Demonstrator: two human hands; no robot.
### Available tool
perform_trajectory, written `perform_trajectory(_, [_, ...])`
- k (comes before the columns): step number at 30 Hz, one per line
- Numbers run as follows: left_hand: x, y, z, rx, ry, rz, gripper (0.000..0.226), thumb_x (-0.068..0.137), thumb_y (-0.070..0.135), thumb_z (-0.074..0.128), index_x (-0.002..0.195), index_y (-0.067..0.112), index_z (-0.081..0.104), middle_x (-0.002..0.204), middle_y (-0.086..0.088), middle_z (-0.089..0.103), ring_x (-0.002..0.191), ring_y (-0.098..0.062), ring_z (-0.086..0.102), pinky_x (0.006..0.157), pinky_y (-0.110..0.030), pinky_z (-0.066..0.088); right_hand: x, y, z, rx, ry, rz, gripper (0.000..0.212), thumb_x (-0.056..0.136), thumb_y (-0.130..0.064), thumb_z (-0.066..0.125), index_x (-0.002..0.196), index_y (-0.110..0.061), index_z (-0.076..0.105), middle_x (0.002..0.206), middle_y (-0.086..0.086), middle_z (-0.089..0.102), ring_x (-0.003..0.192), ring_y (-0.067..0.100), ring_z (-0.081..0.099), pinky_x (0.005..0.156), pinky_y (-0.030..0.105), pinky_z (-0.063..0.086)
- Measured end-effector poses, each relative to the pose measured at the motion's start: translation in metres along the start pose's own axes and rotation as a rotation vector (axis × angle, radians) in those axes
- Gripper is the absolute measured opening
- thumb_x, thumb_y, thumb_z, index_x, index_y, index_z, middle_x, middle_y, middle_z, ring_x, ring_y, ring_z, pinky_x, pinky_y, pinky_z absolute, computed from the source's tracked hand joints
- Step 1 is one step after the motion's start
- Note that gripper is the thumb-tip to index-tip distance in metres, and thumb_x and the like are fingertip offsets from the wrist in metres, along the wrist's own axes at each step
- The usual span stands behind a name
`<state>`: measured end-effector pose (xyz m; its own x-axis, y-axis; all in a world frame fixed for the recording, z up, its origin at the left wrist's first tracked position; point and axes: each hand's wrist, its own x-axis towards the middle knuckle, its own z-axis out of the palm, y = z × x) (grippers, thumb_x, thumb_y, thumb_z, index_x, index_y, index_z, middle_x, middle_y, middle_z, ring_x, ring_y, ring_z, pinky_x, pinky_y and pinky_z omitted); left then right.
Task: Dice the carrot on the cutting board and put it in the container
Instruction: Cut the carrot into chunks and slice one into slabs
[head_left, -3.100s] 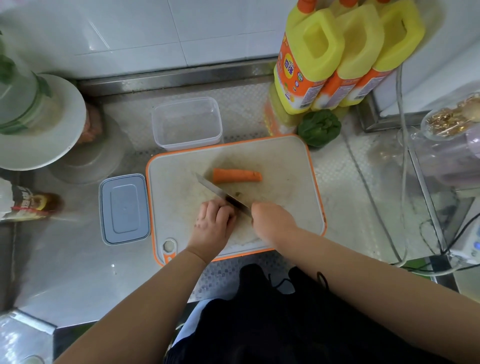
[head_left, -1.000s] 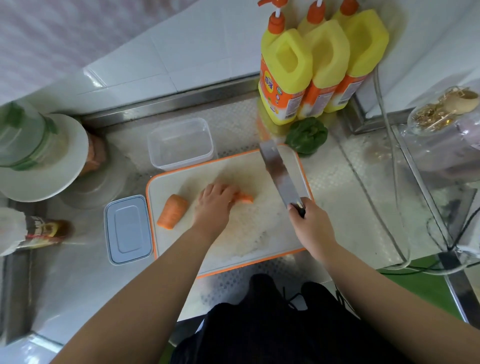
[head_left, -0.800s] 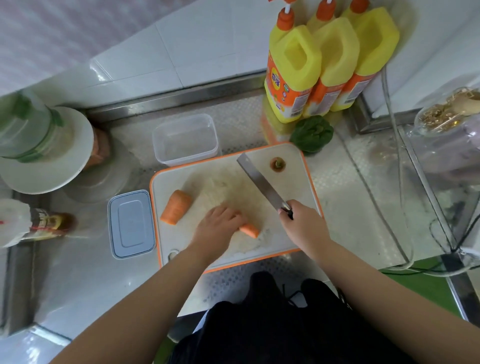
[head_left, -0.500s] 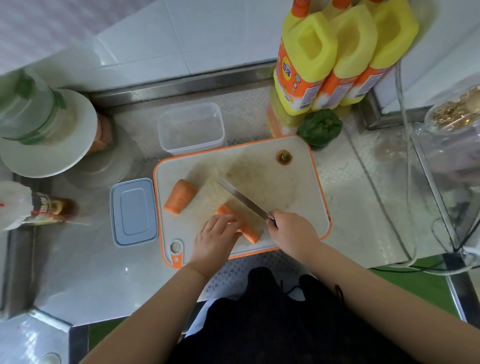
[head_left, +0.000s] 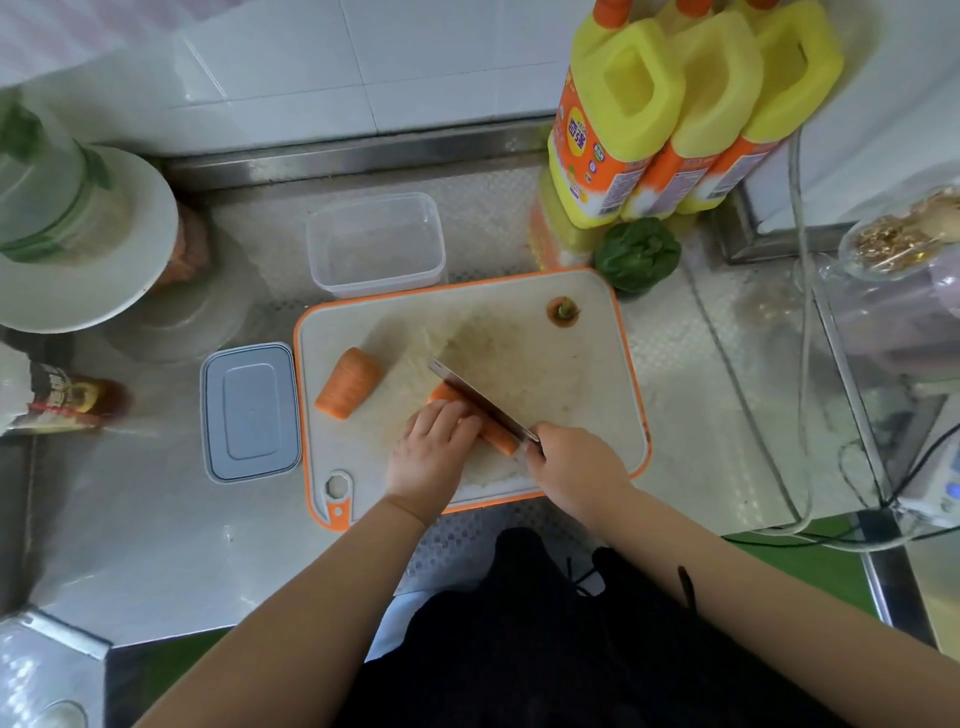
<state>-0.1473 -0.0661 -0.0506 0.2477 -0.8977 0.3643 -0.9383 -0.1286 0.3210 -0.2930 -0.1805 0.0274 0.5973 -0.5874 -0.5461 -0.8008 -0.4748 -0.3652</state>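
Head view, catalogue of the stainless-steel desk (head_left: 156, 519), largest item to smallest.

Change noted: half a second ago the blade stood just off the thin carrot piece; it now lies along that piece's length, and the left hand has closed in over it. A second ago the knife was lifted clear toward the far edge. Judged meaning: a lengthwise split is starting, the first cut toward strips and then dice. No dice exist yet.

- Desk: one.
- White rectangular cutting board with orange rim (head_left: 597, 395): one, centre.
- Yellow plastic jugs with orange labels (head_left: 618, 130): three, far right, side by side.
- Clear rectangular plastic container (head_left: 376, 241): one, just beyond the board's far edge, holding no carrot.
- Grey rectangular plastic lid (head_left: 250, 411): one, just left of the board.
- Left hand (head_left: 434, 452): one, fingers curled down onto the thin piece, steadying it.
- Right hand (head_left: 576, 465): one, fingers wrapped round the knife handle.
- Green leafy vegetable (head_left: 638, 253): one, beyond the board's far right corner.
- Steel-bladed knife (head_left: 480, 400): one.
- Thick orange carrot stub (head_left: 347, 383): one, board's left part, untouched.
- Thin orange carrot piece (head_left: 498, 439): one, near edge, under blade and left hand.
- Round carrot-top offcut (head_left: 563, 310): one, far right corner.
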Motion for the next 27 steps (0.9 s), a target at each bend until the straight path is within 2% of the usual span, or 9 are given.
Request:
perform_trajectory(4, [0.001,-0.002,0.002,-0.045,0.027,0.013,0.026,0.073,0.003,0.078,0.094,0.011,0.065,0.109,0.001,0.051,0.101,-0.023,0.051,0.092,-0.032,0.041,0.004,-0.002,-0.001,-0.015,-0.048,0.016,0.023,0.100,-0.030,0.040,0.094,-0.012,0.053,0.074,0.002,0.054,0.071,0.023,0.055,0.063,0.032,0.042])
perform_trajectory(9, [-0.001,0.003,0.007,-0.140,0.053,-0.132,0.007,0.085,0.009,0.067,0.091,0.007,0.071,0.099,-0.007,0.066,0.097,-0.025,0.057,0.084,-0.036,0.051,0.003,-0.005,-0.002,-0.020,-0.052,0.031,0.022,0.100,-0.028,0.040,0.097,-0.012,0.054,0.080,0.005,0.059,0.080,0.026,0.061,0.066,0.034,0.045])
perform_trajectory(12, [-0.002,0.004,0.008,-0.186,0.038,-0.178,0.013,0.089,0.015,0.060,0.090,0.006,0.070,0.097,-0.008,0.066,0.095,-0.027,0.057,0.084,-0.037,0.051,-0.004,-0.008,-0.004,-0.039,-0.026,-0.008,0.022,0.100,-0.026,0.039,0.100,-0.011,0.054,0.084,0.009,0.063,0.082,0.030,0.062,0.065,0.036,0.045])
perform_trajectory(16, [-0.001,0.004,0.008,-0.199,0.031,-0.184,0.017,0.091,0.016,0.059,0.090,0.004,0.071,0.094,-0.009,0.066,0.095,-0.026,0.055,0.086,-0.036,0.049,-0.015,-0.012,-0.006,-0.081,-0.013,-0.030,0.019,0.100,-0.022,0.037,0.100,-0.011,0.052,0.087,0.010,0.063,0.083,0.032,0.061,0.060,0.032,0.033])
perform_trajectory(23, [-0.001,0.001,0.013,-0.210,0.003,-0.211,0.017,0.090,0.019,0.058,0.092,0.005,0.068,0.096,-0.008,0.065,0.093,-0.030,0.055,0.083,-0.040,0.049,-0.015,-0.011,0.000,-0.152,-0.008,-0.011,0.014,0.097,-0.011,0.040,0.106,-0.012,0.051,0.084,0.005,0.063,0.078,0.027,0.063,0.059,0.032,0.035])
perform_trajectory(27, [-0.001,0.001,0.016,-0.206,0.004,-0.212,0.020,0.089,0.019,0.057,0.093,0.003,0.069,0.097,-0.010,0.065,0.093,-0.032,0.055,0.085,-0.042,0.048,-0.014,-0.011,-0.001,-0.139,-0.005,-0.002,0.011,0.096,-0.010,0.041,0.101,-0.011,0.051,0.074,0.001,0.050,0.072,0.025,0.055,0.059,0.032,0.034])
